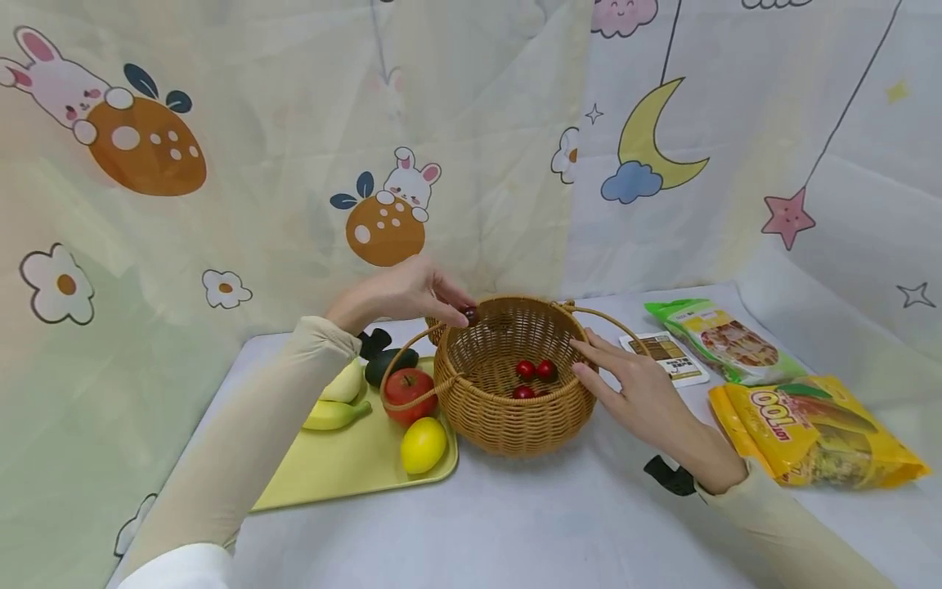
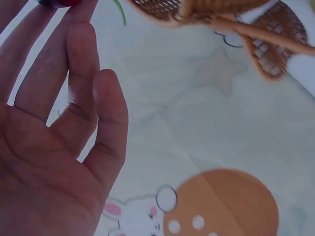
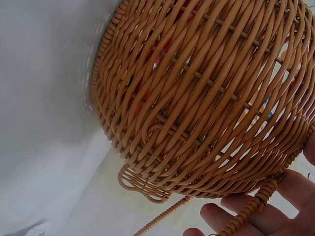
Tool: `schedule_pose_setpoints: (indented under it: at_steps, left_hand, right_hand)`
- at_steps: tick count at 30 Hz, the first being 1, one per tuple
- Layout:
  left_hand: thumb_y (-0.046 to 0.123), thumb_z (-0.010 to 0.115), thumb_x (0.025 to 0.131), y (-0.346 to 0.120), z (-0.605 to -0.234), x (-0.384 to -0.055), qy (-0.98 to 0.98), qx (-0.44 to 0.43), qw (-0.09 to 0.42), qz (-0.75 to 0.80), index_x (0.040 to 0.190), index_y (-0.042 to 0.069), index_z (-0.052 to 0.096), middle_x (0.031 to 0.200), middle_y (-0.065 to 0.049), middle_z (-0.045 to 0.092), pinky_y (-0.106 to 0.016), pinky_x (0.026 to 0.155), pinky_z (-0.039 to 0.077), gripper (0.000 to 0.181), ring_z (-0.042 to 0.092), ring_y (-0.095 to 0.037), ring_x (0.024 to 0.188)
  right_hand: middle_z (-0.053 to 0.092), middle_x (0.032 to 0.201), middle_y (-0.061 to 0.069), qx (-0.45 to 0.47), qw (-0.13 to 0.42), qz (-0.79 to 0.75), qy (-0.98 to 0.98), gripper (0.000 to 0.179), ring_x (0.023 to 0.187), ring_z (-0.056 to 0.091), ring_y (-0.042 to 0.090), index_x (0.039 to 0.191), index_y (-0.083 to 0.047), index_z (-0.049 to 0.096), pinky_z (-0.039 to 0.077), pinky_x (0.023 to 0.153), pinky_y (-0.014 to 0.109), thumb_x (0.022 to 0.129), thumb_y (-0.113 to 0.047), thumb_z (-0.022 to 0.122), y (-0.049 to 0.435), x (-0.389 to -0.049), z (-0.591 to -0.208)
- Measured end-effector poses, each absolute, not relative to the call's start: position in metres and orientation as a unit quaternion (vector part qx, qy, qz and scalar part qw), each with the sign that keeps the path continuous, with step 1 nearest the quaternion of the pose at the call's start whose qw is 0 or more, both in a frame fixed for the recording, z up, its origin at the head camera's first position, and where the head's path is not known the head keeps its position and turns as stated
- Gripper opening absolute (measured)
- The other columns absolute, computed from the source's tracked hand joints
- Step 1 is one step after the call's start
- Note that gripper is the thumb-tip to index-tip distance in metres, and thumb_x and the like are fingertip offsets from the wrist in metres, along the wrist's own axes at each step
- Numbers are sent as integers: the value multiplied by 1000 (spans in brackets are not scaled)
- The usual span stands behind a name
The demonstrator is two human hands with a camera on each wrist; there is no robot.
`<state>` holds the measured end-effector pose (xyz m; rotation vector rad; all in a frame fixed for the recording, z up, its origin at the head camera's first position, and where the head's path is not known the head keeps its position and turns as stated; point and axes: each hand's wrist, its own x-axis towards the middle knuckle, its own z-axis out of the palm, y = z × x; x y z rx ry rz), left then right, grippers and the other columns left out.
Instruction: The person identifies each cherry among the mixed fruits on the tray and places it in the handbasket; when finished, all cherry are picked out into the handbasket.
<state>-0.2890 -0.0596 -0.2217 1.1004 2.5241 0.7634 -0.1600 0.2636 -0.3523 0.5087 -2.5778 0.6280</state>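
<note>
A dark red cherry [image 1: 471,315] is pinched between the fingertips of my left hand [image 1: 412,290], over the left rim of the round wicker basket [image 1: 515,425]. Part of that cherry [image 2: 63,2] and a thin green stem [image 2: 120,12] show at the top of the left wrist view. Inside the basket lie several red cherries [image 1: 547,370]. My right hand [image 1: 640,388] rests on the basket's right rim with its fingers fairly straight. In the right wrist view, fingers [image 3: 256,214] lie beside the wrapped handle [image 3: 246,214], against the woven side.
Left of the basket, a yellow tray [image 1: 331,470] carries a banana [image 1: 334,415], a red apple [image 1: 409,391], a lemon [image 1: 423,446], a pear [image 1: 344,383] and a dark avocado [image 1: 392,365]. On the right lie a yellow snack bag [image 1: 817,433], a green bag [image 1: 724,339] and a white packet [image 1: 666,358].
</note>
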Motion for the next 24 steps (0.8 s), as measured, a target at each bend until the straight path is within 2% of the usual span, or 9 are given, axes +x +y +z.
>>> schedule_pose_setpoints:
  at_steps: [4,9,13,19,24]
  left_hand:
    - [26,81,90,-32,-225,-294,860,404,166,262,120,18,79,112,7,79,-26,84,54,31,71,-8,111]
    - [23,81,90,-1,-231,-301,843,424,192,269,120,14,78,112,2,80,-25,91,57,32,73,-8,110]
    - [24,82,89,19,-238,-304,838,448,185,250,116,16,80,111,2,80,-25,91,57,28,74,-6,105]
    - [24,83,88,39,-254,-306,844,456,171,225,114,19,81,110,2,80,-23,82,57,27,74,-5,98]
    - [21,82,88,48,-274,-307,839,455,198,223,117,15,79,109,1,80,-22,86,57,29,74,-6,101]
  right_hand:
    - [52,152,22,182,219,227,-931,46,119,65,46,145,-9,60,56,88,57,105,-32,60,264,-159,-352]
    - [51,152,22,180,212,229,-933,46,128,60,45,145,-9,60,53,97,61,104,-30,61,263,-160,-352]
    - [51,153,22,179,207,229,-934,46,132,57,45,145,-10,59,50,101,62,104,-32,60,263,-160,-352]
    - [51,153,21,178,210,226,-934,47,131,58,45,145,-10,59,51,100,62,105,-34,58,264,-161,-351]
    - [51,153,21,178,205,225,-936,47,130,59,45,145,-11,59,53,97,60,106,-35,57,264,-161,-353]
